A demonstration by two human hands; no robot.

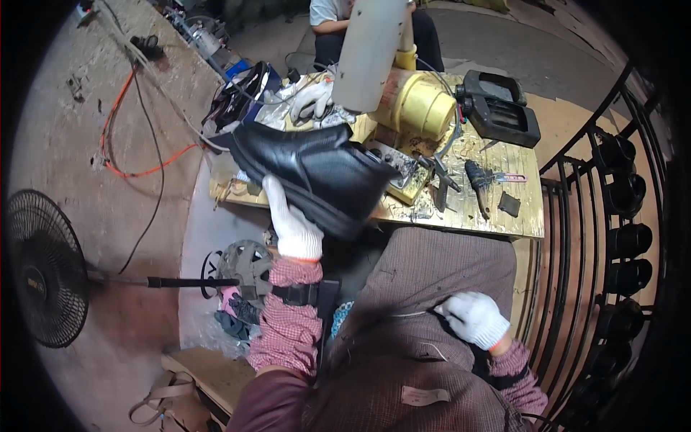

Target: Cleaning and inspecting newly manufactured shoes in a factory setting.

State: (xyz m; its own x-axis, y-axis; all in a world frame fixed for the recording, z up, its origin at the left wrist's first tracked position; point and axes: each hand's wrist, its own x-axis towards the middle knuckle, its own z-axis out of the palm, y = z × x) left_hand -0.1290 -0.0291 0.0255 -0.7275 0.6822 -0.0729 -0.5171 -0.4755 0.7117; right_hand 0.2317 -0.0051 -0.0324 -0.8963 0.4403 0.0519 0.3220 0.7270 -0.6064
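My left hand [291, 219], in a white knit glove, grips a black leather ankle boot [309, 169] by its sole edge and holds it tilted above the near edge of a glue-stained wooden workbench [497, 212]. My right hand [475, 318], also gloved, rests closed on my lap against the brown checked apron, with nothing seen in it. Behind the boot a grey cylinder [368, 50] stands beside a yellow drum-shaped machine part [417, 106].
Another person's gloved hand [311, 97] works at the bench's far side. Pliers [440, 183], a brush [476, 186] and a black moulded part [500, 108] lie on the bench. A floor fan [43, 266] stands left; a metal rack with black shoes [626, 194] runs along the right. Cables cross the floor.
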